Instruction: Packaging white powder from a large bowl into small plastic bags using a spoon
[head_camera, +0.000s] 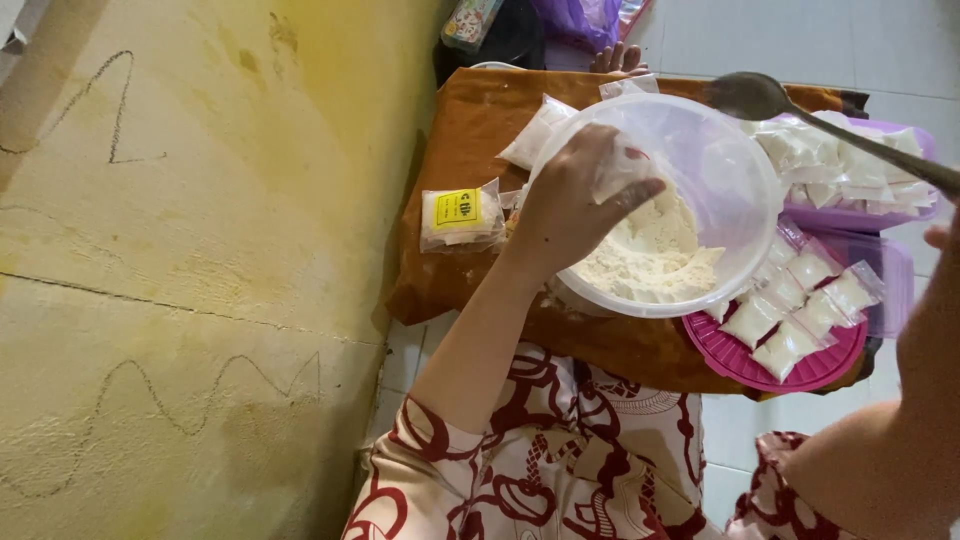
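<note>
My left hand (575, 200) grips the near rim of a clear plastic bowl (725, 170) and tilts it; white flour (650, 255) is heaped at its low side. A small clear bag seems pinched under my fingers at the rim. My right hand (940, 238) shows only at the right edge, and a long metal spoon (760, 97) reaches from there over the bowl's far rim; the hand's hold on the handle is cut off. Small sealed bags of white powder (800, 300) lie on a pink lid (740, 360).
A brown cloth (470, 130) covers the low surface. A labelled flour packet (462, 215) lies left of the bowl. More filled bags sit in a purple tray (855, 215) at the right. Toes (618, 57) show at the far edge. A yellow wall (200, 250) stands left.
</note>
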